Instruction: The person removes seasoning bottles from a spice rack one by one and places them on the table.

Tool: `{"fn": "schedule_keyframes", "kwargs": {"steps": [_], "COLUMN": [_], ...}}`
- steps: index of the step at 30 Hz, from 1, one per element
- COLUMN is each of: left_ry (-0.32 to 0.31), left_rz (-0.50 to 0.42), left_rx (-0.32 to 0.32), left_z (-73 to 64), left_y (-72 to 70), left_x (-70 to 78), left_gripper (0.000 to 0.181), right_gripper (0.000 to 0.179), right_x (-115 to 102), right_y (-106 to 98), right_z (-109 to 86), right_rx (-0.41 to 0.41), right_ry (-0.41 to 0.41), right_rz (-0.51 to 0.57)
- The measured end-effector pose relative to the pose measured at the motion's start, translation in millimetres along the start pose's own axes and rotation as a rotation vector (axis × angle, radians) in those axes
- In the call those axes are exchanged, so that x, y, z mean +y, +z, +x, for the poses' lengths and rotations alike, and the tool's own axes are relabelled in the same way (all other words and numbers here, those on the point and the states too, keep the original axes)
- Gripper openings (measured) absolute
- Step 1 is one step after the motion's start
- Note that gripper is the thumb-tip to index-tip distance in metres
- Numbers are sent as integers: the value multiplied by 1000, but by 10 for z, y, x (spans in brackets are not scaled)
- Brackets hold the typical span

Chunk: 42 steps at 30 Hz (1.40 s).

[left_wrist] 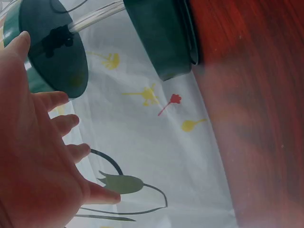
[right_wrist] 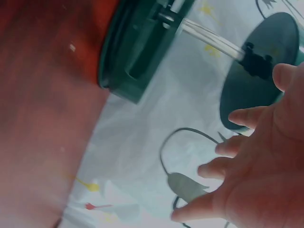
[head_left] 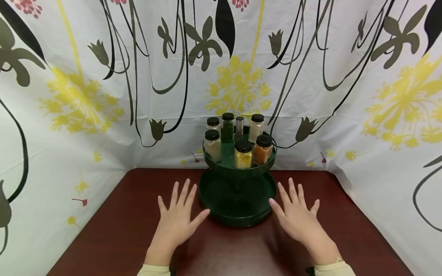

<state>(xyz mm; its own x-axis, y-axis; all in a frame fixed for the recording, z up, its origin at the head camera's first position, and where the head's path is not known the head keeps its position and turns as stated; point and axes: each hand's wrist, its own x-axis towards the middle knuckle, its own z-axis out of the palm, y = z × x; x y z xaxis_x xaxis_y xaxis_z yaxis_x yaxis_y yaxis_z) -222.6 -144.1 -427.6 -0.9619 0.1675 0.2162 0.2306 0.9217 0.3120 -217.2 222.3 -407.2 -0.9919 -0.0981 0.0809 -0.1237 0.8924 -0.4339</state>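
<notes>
A dark green two-tier round rack [head_left: 238,220] stands toward the back of the table. On its upper tier are several spice jars with black lids, among them a yellow one [head_left: 243,158], an orange one [head_left: 263,150], a green one [head_left: 228,128] and pale ones [head_left: 212,147]. The lower tier [head_left: 221,195] bears nothing. My left hand [head_left: 177,222] is spread, palm down, at the rack's left front, holding nothing. Spread likewise at the right front is my right hand [head_left: 298,218]. From below, the wrist views show the clear post [left_wrist: 97,16] joining the tiers.
The reddish-brown wooden table [head_left: 114,230] has rounded back corners. A white cloth [head_left: 165,142] printed with flowers hangs behind it and along both sides. A slim jar with a metallic look [head_left: 239,128] stands among the others at the back of the upper tier.
</notes>
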Motion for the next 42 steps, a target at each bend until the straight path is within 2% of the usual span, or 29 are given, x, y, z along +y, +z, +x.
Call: {"fn": "schedule_keyframes", "kwargs": {"steps": [6, 12, 16, 21, 25, 28, 33, 37, 42], "left_ry": [11, 29, 50, 90, 128, 137, 111, 84, 81], "left_rz": [-9, -23, -35, -24, -3, 6, 12, 5, -6], "left_rx": [-2, -32, -10, 65, 108, 111, 70, 31, 21], "left_z": [-19, -43, -58, -53, -12, 14, 21, 21, 27], "left_y": [-97, -174, -264, -395, -476, -498, -469, -438, -403], "left_x": [33, 93, 129, 159, 193, 220, 225, 207, 210], "left_gripper": [95, 95, 95, 94, 93, 93, 93, 94, 93], "right_gripper": [91, 89, 87, 84, 71, 60, 55, 56, 59], "right_x": [-28, -116, -218, -446, -661, -827, -1114, -1302, -1413], "right_y": [-179, -374, -548, -814, -1040, -1163, -1237, -1241, -1213], "right_z": [6, -83, -110, -118, -73, 17, 256, 454, 591], "right_rx": [-4, 17, 47, 146, 289, 336, 239, 139, 67], "right_ry": [-13, -22, -51, -138, -255, -338, -387, -374, -346], "right_rz": [11, -7, -6, 15, 19, 11, 15, 4, -32]}}
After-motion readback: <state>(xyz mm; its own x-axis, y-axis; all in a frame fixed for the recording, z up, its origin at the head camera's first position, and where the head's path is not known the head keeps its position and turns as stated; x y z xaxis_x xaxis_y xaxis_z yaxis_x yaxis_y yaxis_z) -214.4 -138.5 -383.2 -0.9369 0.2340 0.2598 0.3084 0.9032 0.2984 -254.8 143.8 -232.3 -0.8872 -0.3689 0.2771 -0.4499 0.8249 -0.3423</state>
